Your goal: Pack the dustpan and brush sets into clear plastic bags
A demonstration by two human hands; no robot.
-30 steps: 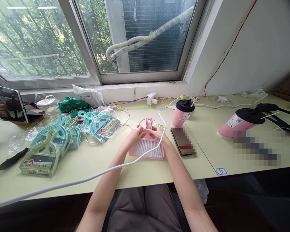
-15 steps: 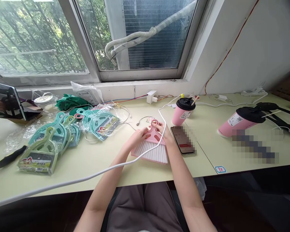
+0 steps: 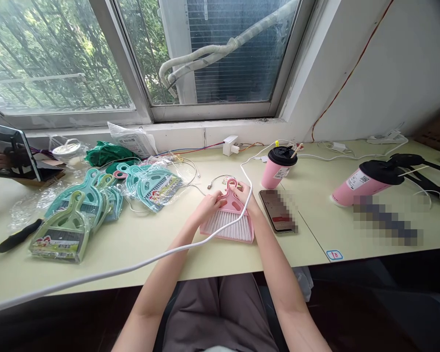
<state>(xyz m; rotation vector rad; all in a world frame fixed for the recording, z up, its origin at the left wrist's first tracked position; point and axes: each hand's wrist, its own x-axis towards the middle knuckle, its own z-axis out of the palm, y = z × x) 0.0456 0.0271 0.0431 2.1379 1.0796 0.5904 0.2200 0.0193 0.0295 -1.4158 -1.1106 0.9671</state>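
A pink dustpan and a pink hand brush (image 3: 229, 224) with white bristles lie together in front of me, the brush on top and its bristles toward me. The dustpan's front edge (image 3: 238, 240) shows just beyond the bristle tips. My left hand (image 3: 211, 204) grips the left side of the set near the handle, fingers bent. On the other side, my right hand (image 3: 244, 196) is closed on it, with its fingers partly hidden behind the handle. A white cable (image 3: 190, 246) hangs in front of the camera and crosses over the brush.
Green and teal dustpan sets (image 3: 60, 234) in clear wrap lie at the left, beside a black-handled tool (image 3: 18, 237). A phone (image 3: 276, 212) and a pink cup (image 3: 275, 171) stand close to my right hand. Another pink cup (image 3: 363, 185) is farther right.
The brush has shifted slightly away from me and straightened on the dustpan. Its bristles now lie behind the pan's front edge. Both hands have stayed on the set.
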